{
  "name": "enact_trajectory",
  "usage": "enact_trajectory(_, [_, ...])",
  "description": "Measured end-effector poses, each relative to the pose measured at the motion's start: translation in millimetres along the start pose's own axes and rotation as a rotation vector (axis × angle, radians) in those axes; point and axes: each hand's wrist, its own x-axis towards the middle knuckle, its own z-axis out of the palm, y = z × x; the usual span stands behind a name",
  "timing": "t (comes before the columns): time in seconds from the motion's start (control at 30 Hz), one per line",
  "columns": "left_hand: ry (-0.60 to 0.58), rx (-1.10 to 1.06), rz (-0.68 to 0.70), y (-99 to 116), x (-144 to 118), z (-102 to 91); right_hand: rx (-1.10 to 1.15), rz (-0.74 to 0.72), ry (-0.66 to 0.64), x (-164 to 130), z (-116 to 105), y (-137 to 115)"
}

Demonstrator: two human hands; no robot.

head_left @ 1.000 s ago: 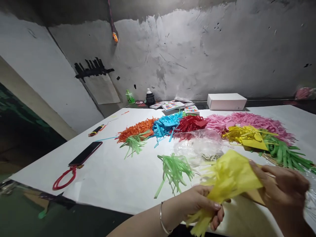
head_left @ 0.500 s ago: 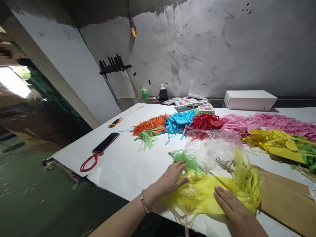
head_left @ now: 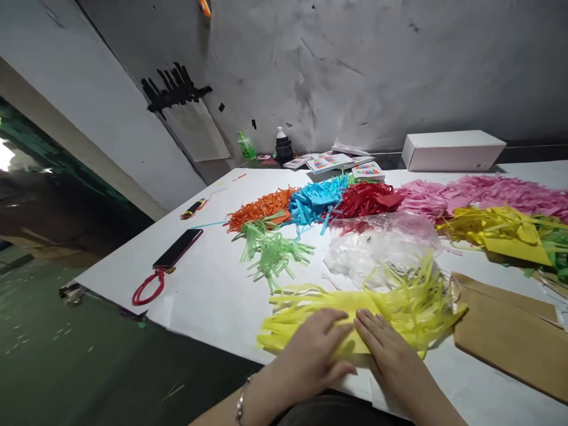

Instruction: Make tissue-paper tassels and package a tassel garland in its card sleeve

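A yellow fringed tissue-paper tassel sheet (head_left: 399, 305) lies spread on the white table near its front edge, its strips fanning out to the left and right. My left hand (head_left: 317, 346) is over its middle-left part, fingers apart and stretched. My right hand (head_left: 386, 346) lies flat on the plain middle band, fingertips close to those of my left. Just beyond, a light green fringed bunch (head_left: 275, 251) rests on the table. A crumpled clear plastic bag (head_left: 377, 242) lies behind the yellow sheet, whose right strips partly overlap it.
Orange (head_left: 261, 207), blue (head_left: 317, 198), red (head_left: 368, 200) and pink (head_left: 492, 195) fringe piles line the back. Brown cardboard (head_left: 510, 337) lies right, below another yellow fringe bunch (head_left: 501, 231). A phone (head_left: 178, 248) and a cutter (head_left: 193, 209) lie left; a white box (head_left: 452, 151) stands behind.
The green bunch has left my left hand and lies farther back beside the other green strips. My left hand has come back toward my right, and the yellow strips are spread flatter.
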Motion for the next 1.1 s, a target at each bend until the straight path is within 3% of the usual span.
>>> enact_trajectory(0.07, [-0.059, -0.023, 0.061, 16.7, 0.8, 16.1, 0.028, -0.011, 0.023, -3.5, -7.2, 1.8])
enact_trajectory(0.17, [-0.024, -0.077, 0.014, 17.1, 1.2, 25.7, 0.094, 0.031, 0.096, -13.9, -22.0, 4.8])
enact_trajectory(0.33, [0.01, -0.222, -0.04, 8.6, -4.2, 18.2, 0.187, 0.126, 0.145, -25.7, -40.1, 6.5])
enact_trajectory(0.73, [0.038, -0.385, -0.146, 9.9, -7.0, 17.2, 0.277, 0.195, 0.09, -21.0, -41.2, 5.0])
enact_trajectory(0.93, [0.049, -0.327, -0.236, 18.6, -2.7, 20.0, 0.27, 0.236, 0.065, -15.2, -45.7, 4.7])
enact_trajectory(1.1, [0.056, -0.167, -0.179, 24.4, 4.2, 26.2, 0.179, 0.246, 0.028, -9.2, -50.3, 2.0])
